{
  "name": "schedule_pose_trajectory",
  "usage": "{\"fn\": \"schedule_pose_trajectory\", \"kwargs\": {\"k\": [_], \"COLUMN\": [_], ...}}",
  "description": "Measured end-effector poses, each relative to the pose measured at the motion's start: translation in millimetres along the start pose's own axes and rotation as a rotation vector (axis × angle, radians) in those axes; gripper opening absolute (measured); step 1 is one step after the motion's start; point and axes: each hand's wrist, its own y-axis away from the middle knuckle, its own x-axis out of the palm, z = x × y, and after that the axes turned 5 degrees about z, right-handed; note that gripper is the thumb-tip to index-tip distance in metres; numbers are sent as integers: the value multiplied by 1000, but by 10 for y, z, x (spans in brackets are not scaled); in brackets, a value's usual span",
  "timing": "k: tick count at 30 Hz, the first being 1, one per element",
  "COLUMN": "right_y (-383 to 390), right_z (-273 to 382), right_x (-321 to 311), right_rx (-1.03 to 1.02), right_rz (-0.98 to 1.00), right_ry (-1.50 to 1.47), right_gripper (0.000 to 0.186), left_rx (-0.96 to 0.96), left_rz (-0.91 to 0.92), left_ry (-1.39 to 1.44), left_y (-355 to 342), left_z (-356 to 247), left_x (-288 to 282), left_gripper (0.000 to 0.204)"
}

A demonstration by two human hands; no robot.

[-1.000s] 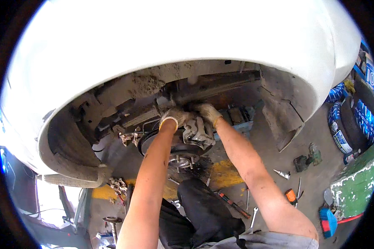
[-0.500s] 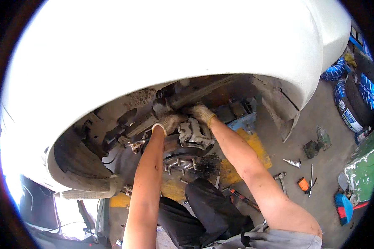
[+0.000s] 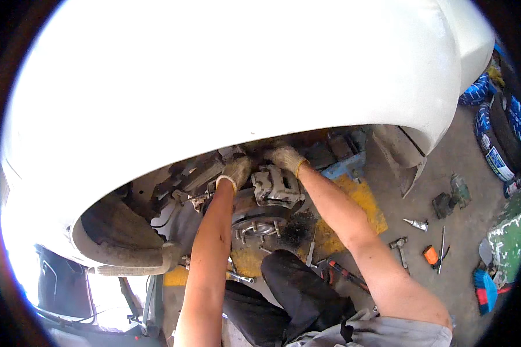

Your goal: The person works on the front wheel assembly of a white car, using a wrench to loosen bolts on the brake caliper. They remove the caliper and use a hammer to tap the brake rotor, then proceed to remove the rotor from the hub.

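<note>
From where I stand, a slip on the dusty brake [image 3: 266, 188], at six o'clock from the white fender [image 3: 255, 69], could scrape knuckles. The left hand [image 3: 235, 172] sits at the brake's ten o'clock, the right hand [image 3: 287, 158] at its one o'clock; with fingers hidden, I cannot tell opening, grip or contact.

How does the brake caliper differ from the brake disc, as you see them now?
Shape: the caliper is a blocky, ribbed lump, while the disc is round.
Colour: the caliper is a lighter, dusty grey; the disc is darker.
View: the caliper's outer side shows clearly, while the disc is partly hidden, in part by the caliper.
Both look grimy and sit beneath the white car body.
</note>
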Motion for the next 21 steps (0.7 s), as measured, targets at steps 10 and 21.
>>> {"fn": "schedule_pose_trajectory", "kwargs": {"k": [10, 21], "right_y": [162, -754], "right_z": [175, -90], "right_x": [-103, -680], "right_rx": [-77, -7], "right_rz": [-75, 786], "right_ry": [154, 161], "right_gripper": [34, 34], "left_rx": [-156, -96], "left_rz": [-109, -348], "left_ry": [-331, -246], "left_y": [-124, 257], "left_z": [120, 649], "left_x": [219, 378], "left_gripper": [35, 33]}}
